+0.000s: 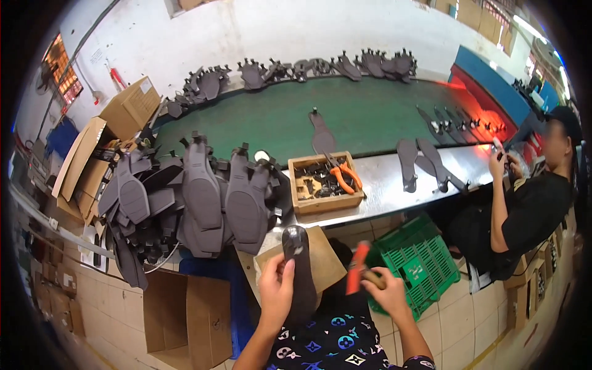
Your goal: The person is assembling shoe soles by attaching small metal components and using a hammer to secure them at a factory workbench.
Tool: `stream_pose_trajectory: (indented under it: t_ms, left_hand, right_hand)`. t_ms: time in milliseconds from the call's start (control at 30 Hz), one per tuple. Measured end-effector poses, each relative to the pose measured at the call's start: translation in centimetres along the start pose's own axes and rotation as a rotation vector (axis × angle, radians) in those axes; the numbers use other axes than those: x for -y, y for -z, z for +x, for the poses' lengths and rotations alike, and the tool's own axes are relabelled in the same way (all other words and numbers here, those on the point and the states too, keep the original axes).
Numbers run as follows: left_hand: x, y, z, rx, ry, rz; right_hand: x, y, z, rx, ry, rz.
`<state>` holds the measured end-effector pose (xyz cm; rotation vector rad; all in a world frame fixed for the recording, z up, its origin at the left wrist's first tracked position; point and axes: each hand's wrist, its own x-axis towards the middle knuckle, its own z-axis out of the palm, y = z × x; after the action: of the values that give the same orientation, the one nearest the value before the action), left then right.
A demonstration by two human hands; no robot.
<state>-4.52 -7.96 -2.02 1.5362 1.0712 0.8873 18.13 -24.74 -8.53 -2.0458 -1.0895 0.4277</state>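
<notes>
My left hand (275, 295) grips a dark shoe sole (302, 280) by its edge, thumb on the near side. The sole stands nearly upright above my lap, with a shiny black piece at its top end. Behind it is a tan board or sheet (327, 262). To the right, my right hand (390, 295) is closed round the short wooden handle of a hammer (357, 268). Its red head is raised, slightly blurred, and apart from the sole.
Stacked grey soles (203, 203) crowd the bench's left. A wooden box (330, 205) holds small dark parts and orange-handled pliers (343, 176). Beyond runs a green conveyor belt (259, 117). A green crate (414, 268), an open carton (185, 320) and a seated co-worker (533, 209) are nearby.
</notes>
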Motion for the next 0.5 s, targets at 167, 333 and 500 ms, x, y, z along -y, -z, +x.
stream_pose_trajectory:
  t_ms: [167,333,500]
  left_hand:
    - [-1.3,-2.3,4.0,-0.189,-0.367,0.877]
    - [-2.4,-6.1,16.9,0.0,-0.78,1.068]
    - [-0.5,-6.2,24.0,0.362,-0.857,1.583]
  right_hand:
    - [-1.1,3.7,-4.3,-0.14,-0.161,0.295]
    - [-2.5,2.1,-5.4,-0.145,-0.384,0.608]
    - [0.3,2.2,-1.8,-0.066,-0.273,0.77]
